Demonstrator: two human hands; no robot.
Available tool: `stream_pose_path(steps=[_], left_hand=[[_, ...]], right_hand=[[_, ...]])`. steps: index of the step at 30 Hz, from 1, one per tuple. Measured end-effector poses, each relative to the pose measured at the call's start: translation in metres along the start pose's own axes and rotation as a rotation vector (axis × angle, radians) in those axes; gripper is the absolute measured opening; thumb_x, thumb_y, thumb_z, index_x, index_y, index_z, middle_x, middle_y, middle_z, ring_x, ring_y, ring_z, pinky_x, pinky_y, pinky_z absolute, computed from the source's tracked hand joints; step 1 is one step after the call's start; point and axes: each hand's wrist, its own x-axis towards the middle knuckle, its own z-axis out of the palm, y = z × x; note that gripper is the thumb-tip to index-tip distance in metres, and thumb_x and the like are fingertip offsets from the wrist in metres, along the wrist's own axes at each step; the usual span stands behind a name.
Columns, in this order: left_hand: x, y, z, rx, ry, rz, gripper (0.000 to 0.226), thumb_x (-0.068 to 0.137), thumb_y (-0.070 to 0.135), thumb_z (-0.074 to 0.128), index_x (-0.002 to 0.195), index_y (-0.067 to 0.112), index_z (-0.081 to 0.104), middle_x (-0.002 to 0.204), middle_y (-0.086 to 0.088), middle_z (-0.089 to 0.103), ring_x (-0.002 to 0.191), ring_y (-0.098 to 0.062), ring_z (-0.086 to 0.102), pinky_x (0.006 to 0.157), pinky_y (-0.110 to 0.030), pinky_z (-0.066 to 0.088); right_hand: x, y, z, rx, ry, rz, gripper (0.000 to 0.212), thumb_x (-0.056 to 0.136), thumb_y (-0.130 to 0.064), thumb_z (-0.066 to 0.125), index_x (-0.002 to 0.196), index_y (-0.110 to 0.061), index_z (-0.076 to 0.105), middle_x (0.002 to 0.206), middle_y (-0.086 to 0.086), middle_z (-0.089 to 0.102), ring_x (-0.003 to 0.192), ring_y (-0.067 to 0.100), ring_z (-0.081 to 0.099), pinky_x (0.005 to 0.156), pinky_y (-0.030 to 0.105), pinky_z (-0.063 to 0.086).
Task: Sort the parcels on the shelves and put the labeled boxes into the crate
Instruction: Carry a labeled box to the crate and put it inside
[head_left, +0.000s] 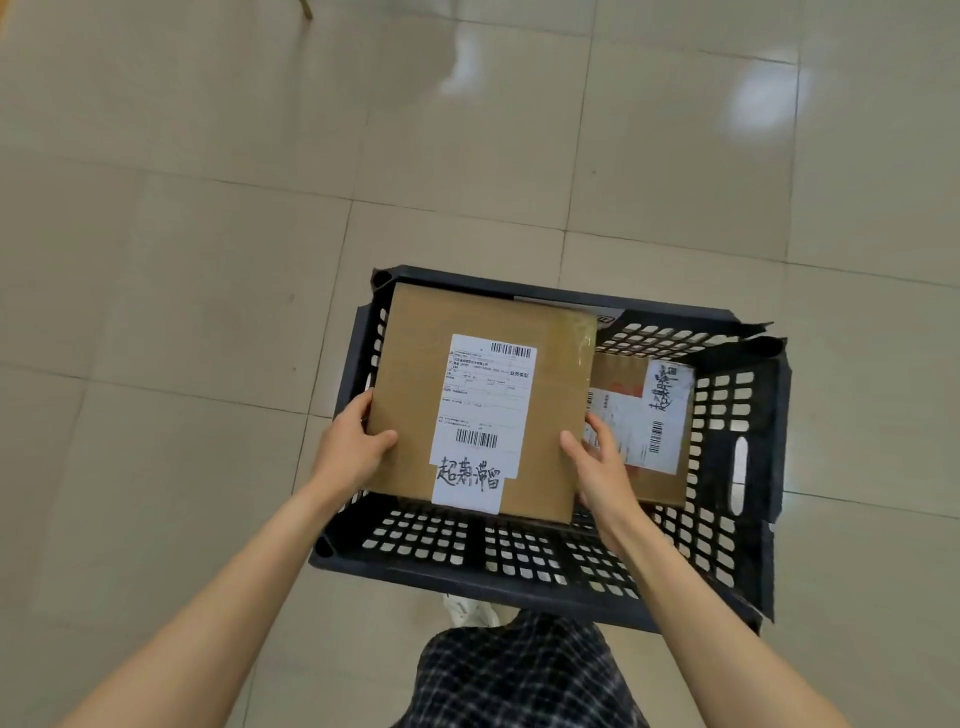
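The left grip (353, 447) clamps the near left edge of the cardboard box (410, 374), thumb on top. The right grip (602, 467) holds the near right edge the same way. The box is held flat over the left half of the dark slotted crate (519, 577). Its white label (480, 415) faces up, long axis running away from the person, handwritten end nearest. A second labelled box (667, 491) lies inside the crate at right, on the tiled floor (208, 260).

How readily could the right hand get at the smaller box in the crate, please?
Probably yes, once freed: the right hand grips the large box, but the smaller box lies largely uncovered beside it in the crate.
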Motion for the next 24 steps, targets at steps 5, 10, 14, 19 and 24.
stream_pose_path(steps=[5,10,14,19,24], left_hand=[[-0.006,0.007,0.001,0.060,0.051,0.029,0.062,0.091,0.007,0.058,0.147,0.017,0.032,0.143,-0.004,0.049,0.126,-0.023,0.049,0.100,-0.038,0.042],[-0.021,0.043,-0.021,0.204,0.136,0.128,0.057,0.094,0.016,0.056,0.146,0.016,0.035,0.148,-0.005,0.043,0.132,-0.023,0.044,0.104,-0.038,0.039],[-0.035,0.088,-0.065,0.405,0.159,0.212,0.055,0.093,0.022,0.056,0.145,0.015,0.039,0.149,-0.002,0.043,0.137,-0.021,0.041,0.108,-0.039,0.037],[-0.083,0.137,-0.161,0.606,0.351,0.261,0.057,0.091,0.028,0.054,0.145,0.016,0.040,0.144,-0.006,0.047,0.132,-0.026,0.043,0.100,-0.041,0.044],[-0.176,0.124,-0.280,0.728,0.633,0.151,0.046,0.089,0.031,0.055,0.132,0.014,0.051,0.135,-0.007,0.054,0.125,-0.029,0.047,0.098,-0.039,0.043]], right_hand=[[0.002,-0.013,-0.008,-0.143,0.026,0.014,0.053,0.096,-0.034,0.054,0.144,-0.028,0.034,0.144,0.005,0.045,0.123,0.019,0.047,0.093,0.036,0.041],[-0.008,-0.062,-0.009,-0.525,0.134,-0.085,0.059,0.093,-0.034,0.057,0.145,-0.020,0.032,0.146,0.009,0.043,0.129,0.027,0.046,0.100,0.044,0.043],[-0.034,-0.138,0.009,-0.898,0.019,-0.324,0.056,0.093,-0.035,0.057,0.142,-0.013,0.041,0.140,0.007,0.051,0.123,0.023,0.052,0.098,0.038,0.044],[-0.092,-0.254,0.072,-1.267,-0.107,-0.749,0.058,0.089,-0.031,0.061,0.142,-0.015,0.043,0.146,0.003,0.044,0.134,0.021,0.039,0.106,0.036,0.035],[-0.192,-0.334,0.179,-1.523,-0.225,-1.179,0.073,0.086,-0.032,0.064,0.149,-0.020,0.029,0.154,0.001,0.032,0.143,0.022,0.024,0.114,0.038,0.027]])
